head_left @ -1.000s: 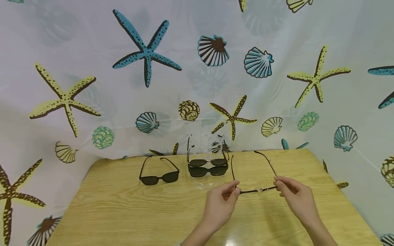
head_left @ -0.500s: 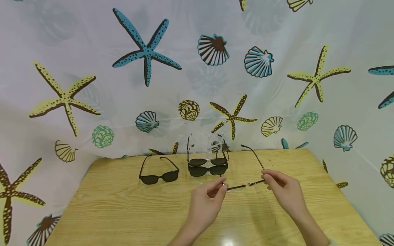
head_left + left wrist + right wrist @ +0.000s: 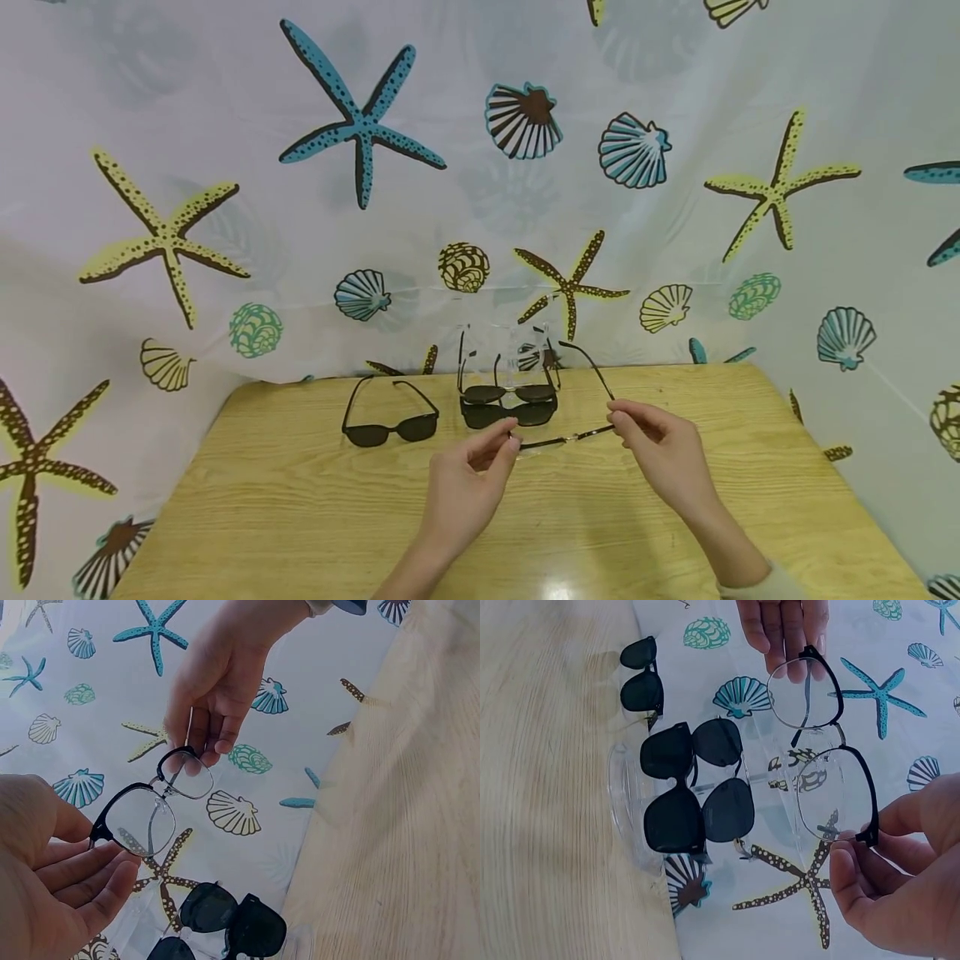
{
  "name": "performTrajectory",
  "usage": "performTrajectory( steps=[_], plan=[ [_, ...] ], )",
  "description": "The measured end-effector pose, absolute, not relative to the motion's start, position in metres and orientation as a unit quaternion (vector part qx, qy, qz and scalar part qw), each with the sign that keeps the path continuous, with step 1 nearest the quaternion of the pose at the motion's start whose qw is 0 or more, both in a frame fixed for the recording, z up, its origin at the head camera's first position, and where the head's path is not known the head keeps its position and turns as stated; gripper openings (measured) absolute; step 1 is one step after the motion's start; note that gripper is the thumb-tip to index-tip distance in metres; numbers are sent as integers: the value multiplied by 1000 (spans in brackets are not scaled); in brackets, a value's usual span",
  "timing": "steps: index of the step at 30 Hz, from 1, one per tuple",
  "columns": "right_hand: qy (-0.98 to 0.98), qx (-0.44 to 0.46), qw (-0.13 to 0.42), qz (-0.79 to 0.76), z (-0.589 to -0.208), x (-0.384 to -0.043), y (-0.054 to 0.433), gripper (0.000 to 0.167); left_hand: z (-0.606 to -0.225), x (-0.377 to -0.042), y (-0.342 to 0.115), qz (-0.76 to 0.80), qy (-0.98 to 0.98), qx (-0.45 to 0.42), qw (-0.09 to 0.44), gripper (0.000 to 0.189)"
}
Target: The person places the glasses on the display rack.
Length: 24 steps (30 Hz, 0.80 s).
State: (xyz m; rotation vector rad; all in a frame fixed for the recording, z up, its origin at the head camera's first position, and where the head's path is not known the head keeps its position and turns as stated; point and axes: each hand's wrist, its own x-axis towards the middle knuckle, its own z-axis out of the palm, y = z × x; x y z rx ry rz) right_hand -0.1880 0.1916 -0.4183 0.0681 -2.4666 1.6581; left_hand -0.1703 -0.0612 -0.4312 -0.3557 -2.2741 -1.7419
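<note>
Leftward and back go the clear-lens glasses, both hands pinching their hinge corners above the surface, nearing the clear stand; next, I'd judge, careful seating there.

So the light wooden table with visible grain sits right up against the seashell curtain. A pair of dark-lensed black sunglasses lies on it toward the back left, arms open. Just beside those stands a clear plastic stand with two more dark sunglasses stacked on it.
</note>
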Motion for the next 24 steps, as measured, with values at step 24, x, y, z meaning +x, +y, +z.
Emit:
performTrajectory(
  steps=[24],
  plan=[
    [-801, 41, 113, 587, -414, -235, 146, 32, -420, -220, -101, -591, -790, -86, 138, 30]
  ],
)
